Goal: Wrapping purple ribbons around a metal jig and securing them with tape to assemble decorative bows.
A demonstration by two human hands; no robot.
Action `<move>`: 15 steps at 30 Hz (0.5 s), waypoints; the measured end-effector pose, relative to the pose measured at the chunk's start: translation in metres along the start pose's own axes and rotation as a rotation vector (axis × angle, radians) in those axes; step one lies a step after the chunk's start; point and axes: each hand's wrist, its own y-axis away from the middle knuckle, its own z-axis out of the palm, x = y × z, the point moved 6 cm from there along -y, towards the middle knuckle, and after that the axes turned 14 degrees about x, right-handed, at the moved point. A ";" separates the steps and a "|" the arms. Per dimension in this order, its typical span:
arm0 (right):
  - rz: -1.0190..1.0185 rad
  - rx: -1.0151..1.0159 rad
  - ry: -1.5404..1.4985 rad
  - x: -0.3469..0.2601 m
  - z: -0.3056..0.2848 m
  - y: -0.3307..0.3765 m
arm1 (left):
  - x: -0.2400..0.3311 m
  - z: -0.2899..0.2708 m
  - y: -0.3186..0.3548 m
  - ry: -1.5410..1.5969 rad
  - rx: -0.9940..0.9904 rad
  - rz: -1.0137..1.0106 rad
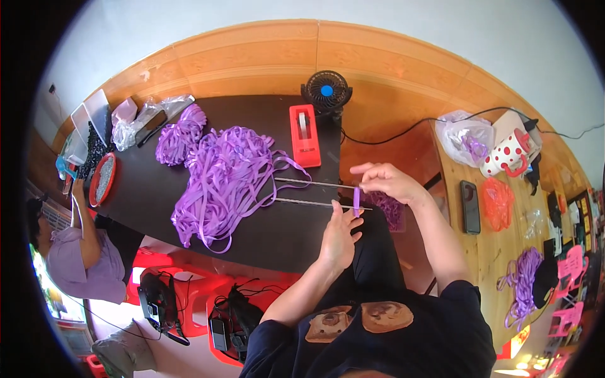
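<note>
Two thin metal rods (309, 201) reach side by side from the dark table toward my lap. Near their close ends a short band of purple ribbon (357, 200) spans both rods. My right hand (389, 183) pinches the ribbon's upper end by the far rod, its index finger stretched out. Below the near rod is my left hand (340, 238), thumb raised against the rod and fingers apart, fingertips beside the ribbon's lower end. A big loose heap of purple ribbon (224, 179) lies left of the rods, with a strand looping toward them.
A red tape dispenser (305, 135) and a small black fan (326, 91) stand at the back. Another person (82, 252) sits at the left by a red tray (103, 179). On the wooden table (488, 264) at right are a phone (469, 207) and a dotted cup (506, 153).
</note>
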 end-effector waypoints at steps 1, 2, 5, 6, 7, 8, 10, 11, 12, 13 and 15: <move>0.018 -0.038 -0.006 0.007 0.001 0.005 | 0.001 0.002 0.001 0.001 -0.010 0.000; 0.035 -0.079 -0.013 0.013 0.002 0.008 | 0.002 0.003 0.002 0.002 -0.019 0.001; -0.024 -0.159 0.033 0.023 0.005 0.005 | 0.000 0.003 0.001 -0.006 -0.019 -0.005; -0.066 -0.203 0.054 0.024 0.005 0.004 | 0.000 0.003 0.001 -0.004 -0.022 -0.006; -0.065 -0.205 0.048 0.026 0.004 0.002 | -0.001 0.003 0.001 -0.007 -0.016 -0.007; -0.109 -0.236 0.073 0.027 0.004 0.000 | 0.000 0.003 0.002 -0.012 -0.015 -0.003; -0.154 -0.268 0.093 0.029 0.004 -0.001 | 0.000 0.003 0.003 -0.019 -0.010 0.001; -0.126 -0.272 0.084 0.031 0.003 -0.002 | 0.000 0.003 0.004 -0.017 -0.012 0.006; -0.098 -0.275 0.076 0.034 0.003 -0.003 | 0.000 0.003 0.004 -0.016 -0.016 0.011; -0.098 -0.275 0.072 0.035 0.002 -0.004 | 0.000 0.002 0.004 -0.018 -0.013 0.010; -0.112 -0.275 0.156 0.036 0.002 -0.006 | 0.000 0.001 0.003 -0.018 -0.008 0.020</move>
